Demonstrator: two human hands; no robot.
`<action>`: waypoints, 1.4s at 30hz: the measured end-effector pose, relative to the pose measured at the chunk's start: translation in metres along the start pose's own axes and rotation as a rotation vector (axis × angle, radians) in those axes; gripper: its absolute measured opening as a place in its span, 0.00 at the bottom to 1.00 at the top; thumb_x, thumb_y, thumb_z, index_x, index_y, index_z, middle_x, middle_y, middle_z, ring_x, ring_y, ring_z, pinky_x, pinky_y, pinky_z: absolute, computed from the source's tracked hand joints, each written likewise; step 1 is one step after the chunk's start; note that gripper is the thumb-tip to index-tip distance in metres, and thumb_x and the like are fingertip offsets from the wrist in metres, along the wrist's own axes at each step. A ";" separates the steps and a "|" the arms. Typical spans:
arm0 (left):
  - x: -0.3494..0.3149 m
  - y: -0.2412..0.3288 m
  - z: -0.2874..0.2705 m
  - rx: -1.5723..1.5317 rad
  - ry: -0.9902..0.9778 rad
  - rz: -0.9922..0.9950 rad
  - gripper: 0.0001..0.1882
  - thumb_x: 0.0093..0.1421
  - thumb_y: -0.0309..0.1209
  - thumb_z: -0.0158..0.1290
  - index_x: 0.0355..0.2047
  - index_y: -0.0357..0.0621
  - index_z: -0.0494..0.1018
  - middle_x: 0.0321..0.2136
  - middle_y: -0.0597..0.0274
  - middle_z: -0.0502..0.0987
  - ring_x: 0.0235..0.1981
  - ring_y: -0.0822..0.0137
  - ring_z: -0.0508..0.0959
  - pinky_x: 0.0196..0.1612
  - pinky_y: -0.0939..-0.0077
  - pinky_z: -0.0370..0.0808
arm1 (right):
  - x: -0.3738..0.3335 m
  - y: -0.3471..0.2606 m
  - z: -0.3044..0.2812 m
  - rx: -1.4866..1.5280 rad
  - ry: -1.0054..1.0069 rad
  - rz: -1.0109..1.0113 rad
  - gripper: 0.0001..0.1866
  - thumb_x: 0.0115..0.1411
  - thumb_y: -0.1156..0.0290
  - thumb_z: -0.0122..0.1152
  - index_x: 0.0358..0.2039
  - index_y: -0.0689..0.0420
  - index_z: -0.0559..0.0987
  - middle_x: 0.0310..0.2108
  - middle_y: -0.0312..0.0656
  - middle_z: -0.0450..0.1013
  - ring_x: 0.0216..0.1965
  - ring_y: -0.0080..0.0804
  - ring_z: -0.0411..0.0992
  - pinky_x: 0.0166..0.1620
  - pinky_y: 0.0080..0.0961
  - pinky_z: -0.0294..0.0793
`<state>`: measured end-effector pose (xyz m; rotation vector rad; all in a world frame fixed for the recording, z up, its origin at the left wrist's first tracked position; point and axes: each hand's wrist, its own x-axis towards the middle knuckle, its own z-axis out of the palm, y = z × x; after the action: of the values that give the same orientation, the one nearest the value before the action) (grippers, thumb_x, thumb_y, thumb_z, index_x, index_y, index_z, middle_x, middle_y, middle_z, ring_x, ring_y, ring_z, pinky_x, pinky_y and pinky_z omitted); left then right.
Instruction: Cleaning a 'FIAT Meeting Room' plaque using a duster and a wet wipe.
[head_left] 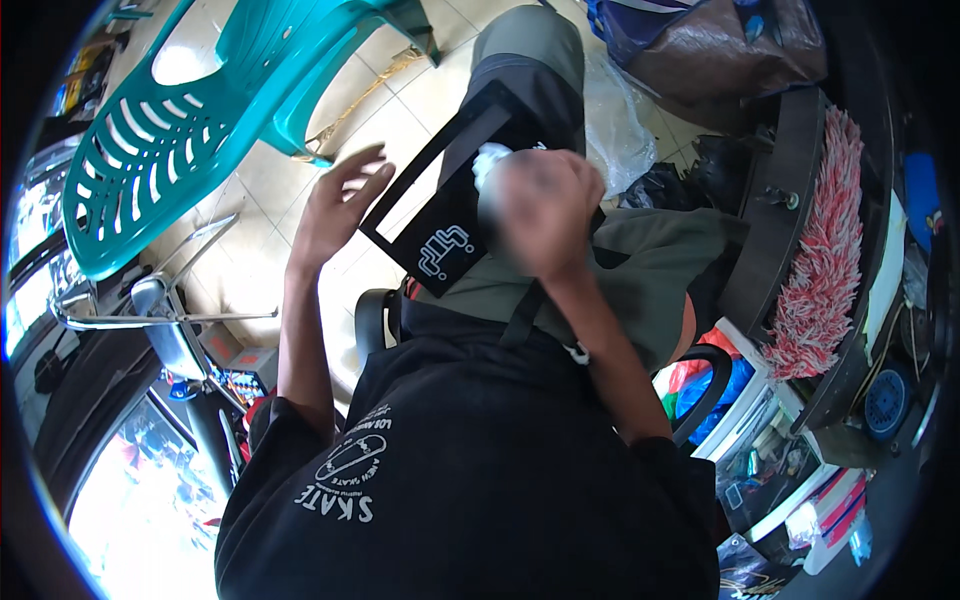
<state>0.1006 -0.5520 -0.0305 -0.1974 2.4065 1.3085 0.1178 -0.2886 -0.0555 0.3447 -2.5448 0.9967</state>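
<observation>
Panel (440, 210) black, white line motif; wad (487, 164) white; chair (236, 76) teal-green; duster (822, 250) red-white; shirt (540, 450) black, white print.

We count two grips, one left grip (338, 205) and one right grip (558, 205), with one black panel (470, 205) and one white wad (490, 163). Around these we see one green plastic chair (232, 72), one black T-shirt (520, 460), one red-and-white fluffy duster (822, 250), one clear plastic sheet (615, 130), one large brown-and-blue bag (715, 55) and one round blue disc (887, 402).
</observation>
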 end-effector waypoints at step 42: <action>-0.021 0.002 0.099 -1.919 -0.132 -0.136 0.40 0.68 0.56 0.32 0.64 0.30 0.56 0.62 0.44 0.64 0.59 0.55 0.68 0.66 0.63 0.58 | -0.009 -0.037 0.050 0.272 -0.131 -0.304 0.07 0.48 0.78 0.64 0.30 0.54 0.80 0.24 0.38 0.65 0.27 0.39 0.66 0.32 0.38 0.62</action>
<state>0.1458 -0.4704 -0.0690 -0.6511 0.2696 2.7937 0.1265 -0.3483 -0.0713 0.8708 -2.3686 1.2314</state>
